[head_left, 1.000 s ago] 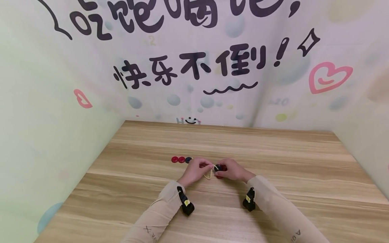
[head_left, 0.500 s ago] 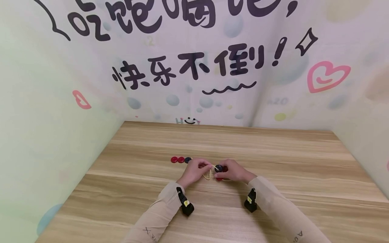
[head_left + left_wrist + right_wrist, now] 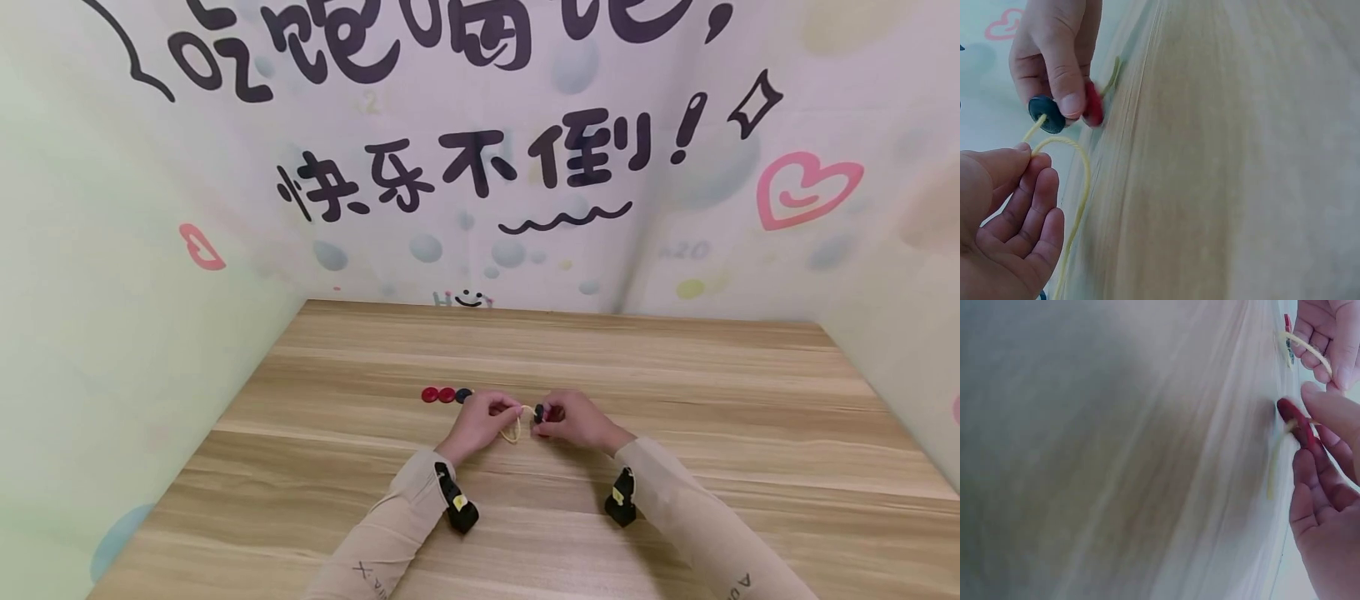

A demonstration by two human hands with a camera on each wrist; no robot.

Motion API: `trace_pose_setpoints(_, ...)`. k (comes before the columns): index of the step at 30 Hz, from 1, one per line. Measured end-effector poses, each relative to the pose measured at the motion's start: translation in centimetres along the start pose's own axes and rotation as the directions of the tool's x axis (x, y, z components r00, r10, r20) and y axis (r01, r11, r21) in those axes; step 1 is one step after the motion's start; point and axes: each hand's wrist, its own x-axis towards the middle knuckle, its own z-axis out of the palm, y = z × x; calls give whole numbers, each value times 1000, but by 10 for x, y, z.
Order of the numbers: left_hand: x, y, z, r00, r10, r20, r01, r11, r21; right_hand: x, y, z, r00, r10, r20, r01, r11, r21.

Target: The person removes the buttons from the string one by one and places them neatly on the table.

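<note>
My left hand (image 3: 480, 423) pinches a yellow cord (image 3: 1083, 181) between thumb and forefinger, its other fingers loosely curled. Across a short gap, my right hand (image 3: 579, 420) holds a dark blue-green button (image 3: 1046, 114) by its edge, with the cord running through it. A red button (image 3: 1295, 422) sits by the right fingers on the same cord, and a loose tail of cord trails from it. In the left wrist view the cord makes a loop that hangs below the left fingertips. The right fingers partly cover both buttons.
Left of the left hand, two red buttons (image 3: 430, 395) and a dark button (image 3: 463, 396) lie in a row on the wooden table (image 3: 337, 492); the hand may hide more. A printed cloth wall (image 3: 390, 250) stands behind the table. Each wrist wears a black camera (image 3: 621, 500).
The right fingers have turned the dark button from face-up to nearly edge-on. My left hand keeps its pinch on the cord in almost the same place.
</note>
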Motion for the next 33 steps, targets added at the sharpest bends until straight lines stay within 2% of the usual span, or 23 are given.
trace_pose_setpoints(6,0,-2,0,1000,6,6,-6,1000,-3,0,-3,-2,995,-12,-100,11,1000,-9)
trace_pose_setpoints(13,0,-5,1,1000,-3,14,3,1000,4,2,-2,0,991,9,-134,-10,1000,-6)
trace_pose_setpoints(17,0,-5,1,1000,1,13,-1,1000,6,2,-3,1,988,-2,-156,4,1000,13)
trace_pose_setpoints(25,-1,-3,1,1000,6,-7,-5,1000,8,0,-3,1,994,-3,-106,9,998,55)
trace_pose_setpoints(33,1,-3,2,998,-12,-56,12,1000,0,-2,-3,1,996,-27,-79,29,999,30)
